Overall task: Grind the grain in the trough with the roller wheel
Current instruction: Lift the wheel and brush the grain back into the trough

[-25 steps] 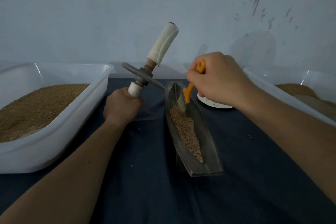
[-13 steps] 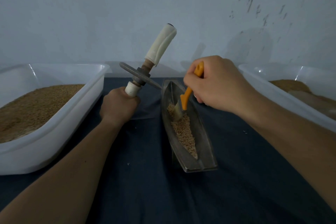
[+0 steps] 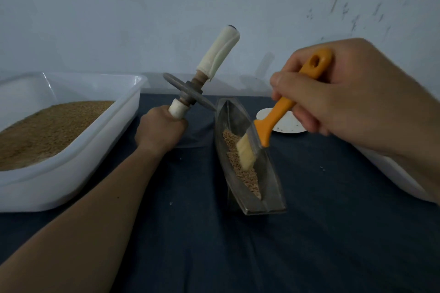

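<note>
While the left grip (image 3: 160, 129) is clenched round the lower of the two white-wrapped handles of the one roller wheel (image 3: 188, 95), holding it tilted in the air with its disc edge just beside the far tip of the single trough (image 3: 270, 173), the right grip (image 3: 345, 93) pinches the orange handle of one brush (image 3: 269, 123). Its bristles touch the grain (image 3: 248, 179), which lies in a strip along the trough's bottom. Two white tubs flank the trough on the dark tabletop (image 3: 309, 233): the left tub (image 3: 71, 164) holds brown grain, and the right tub (image 3: 390, 169) is mostly hidden behind the arm. One white plate (image 3: 285, 125) lies beyond the brush.
</note>
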